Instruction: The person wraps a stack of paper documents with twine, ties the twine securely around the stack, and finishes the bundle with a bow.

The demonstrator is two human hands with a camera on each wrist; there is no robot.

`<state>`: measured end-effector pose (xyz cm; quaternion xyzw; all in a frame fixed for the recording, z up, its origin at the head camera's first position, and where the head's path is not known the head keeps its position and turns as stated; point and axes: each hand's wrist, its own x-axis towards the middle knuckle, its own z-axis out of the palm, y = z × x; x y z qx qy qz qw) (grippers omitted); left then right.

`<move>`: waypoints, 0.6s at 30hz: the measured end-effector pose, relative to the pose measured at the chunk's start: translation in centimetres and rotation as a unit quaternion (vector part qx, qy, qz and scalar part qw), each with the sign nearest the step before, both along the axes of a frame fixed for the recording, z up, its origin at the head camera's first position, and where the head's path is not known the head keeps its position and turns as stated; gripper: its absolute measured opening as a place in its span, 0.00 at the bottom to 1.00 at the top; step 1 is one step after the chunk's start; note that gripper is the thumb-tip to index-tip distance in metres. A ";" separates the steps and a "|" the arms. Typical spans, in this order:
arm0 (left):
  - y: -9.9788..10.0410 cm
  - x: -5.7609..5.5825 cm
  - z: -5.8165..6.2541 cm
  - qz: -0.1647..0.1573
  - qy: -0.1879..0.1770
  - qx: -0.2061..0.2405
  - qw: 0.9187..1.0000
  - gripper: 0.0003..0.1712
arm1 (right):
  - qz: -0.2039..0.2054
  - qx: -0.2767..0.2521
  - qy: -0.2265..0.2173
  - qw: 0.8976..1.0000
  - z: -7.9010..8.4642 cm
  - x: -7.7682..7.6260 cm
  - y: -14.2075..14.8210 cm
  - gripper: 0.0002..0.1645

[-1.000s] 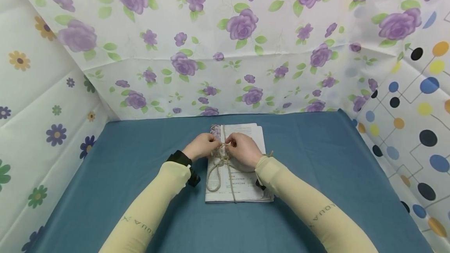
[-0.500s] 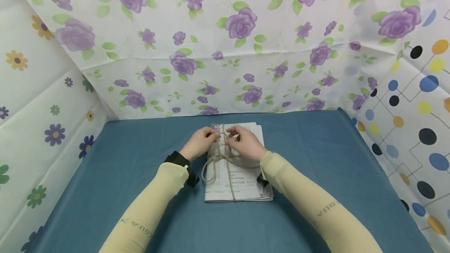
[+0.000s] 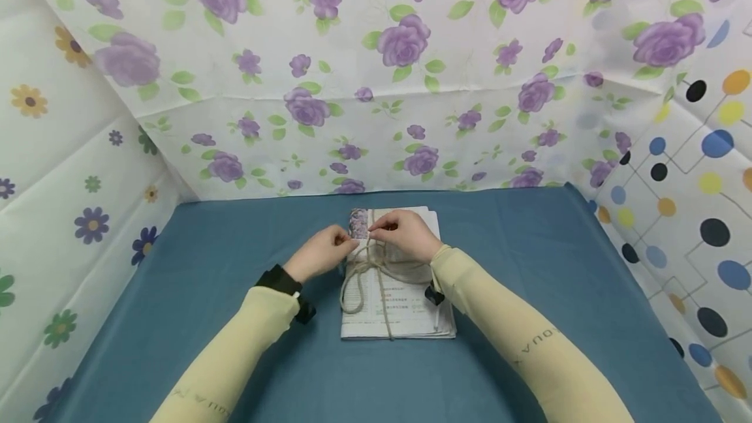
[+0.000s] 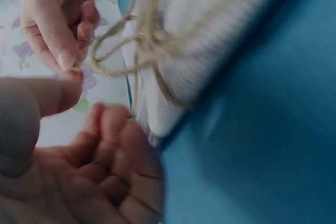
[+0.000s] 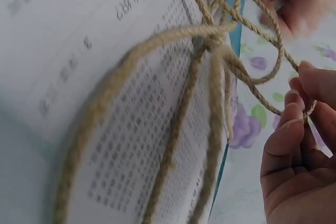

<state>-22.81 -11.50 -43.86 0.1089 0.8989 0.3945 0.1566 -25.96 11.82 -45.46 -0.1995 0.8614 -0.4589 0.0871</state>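
A bundle of folded newspapers (image 3: pixel 411 320) lies on the table, bound with twine (image 3: pixel 384 305) that crosses and knots near the middle, with loose loops over the top sheet. My right hand (image 3: pixel 405 235) pinches a twine loop between thumb and fingertips above the knot; the right wrist view shows the loop (image 5: pixel 279 51) running up into those fingers. Just left of it, my left hand (image 3: pixel 320 252) is beside the bundle's upper left edge. In the left wrist view its thumb (image 4: pixel 55 95) and loosely bent fingers stand apart with nothing between them.
A blue cloth (image 3: pixel 235 318) covers the table around the bundle. Behind it hangs a white sheet with purple roses (image 3: pixel 405 41). Printed sheets also close off the left and right sides. Black bands (image 3: pixel 279 281) circle my wrists below pale yellow sleeves.
Both hands rose with the twine, then my left hand let go and drew away to the left and down. My right hand keeps the loop and has shifted slightly left.
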 end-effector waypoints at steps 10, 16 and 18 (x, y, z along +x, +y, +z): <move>-2.3 4.7 -1.3 -0.076 -0.050 -0.047 0.995 0.24 | -0.021 -0.010 -0.032 0.999 0.4 0.0 1.1 0.10; -2.5 5.7 -1.5 -0.089 -0.031 -0.021 0.995 0.21 | -0.014 -0.010 -0.049 0.999 0.2 -0.1 1.8 0.08; -2.5 5.9 -1.5 -0.090 -0.035 -0.016 0.995 0.20 | -0.016 0.000 -0.046 0.999 0.2 -0.2 2.2 0.07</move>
